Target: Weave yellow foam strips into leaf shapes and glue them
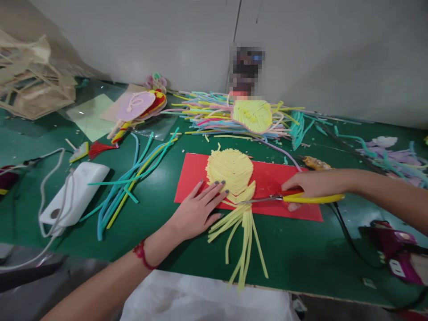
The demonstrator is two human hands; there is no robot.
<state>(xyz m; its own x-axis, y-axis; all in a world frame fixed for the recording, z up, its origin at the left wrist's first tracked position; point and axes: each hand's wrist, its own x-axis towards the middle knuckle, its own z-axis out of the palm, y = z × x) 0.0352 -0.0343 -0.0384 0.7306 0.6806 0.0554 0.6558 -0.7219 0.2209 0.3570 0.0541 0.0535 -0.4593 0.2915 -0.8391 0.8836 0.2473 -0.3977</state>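
Observation:
A round pale yellow piece made of fuzzy strips laid in a herringbone pattern (230,171) rests on a red card (190,178). Loose yellow strips (246,236) trail from its lower end toward the table's front edge. My left hand (202,209) lies flat with fingers spread, its fingertips on the piece's lower left side. In my right hand (306,187) are scissors (317,197) with red and yellow handles, pointing left. Their blades reach the base of the loose strips; whether they are parted I cannot make out.
Long coloured strips (203,113) lie heaped at the back, with a yellow-green oval piece (252,117) on top. Blue, teal and yellow strips (133,174) and a white power bank (76,191) with a cable lie left. A glue gun (316,162) sits behind my right hand.

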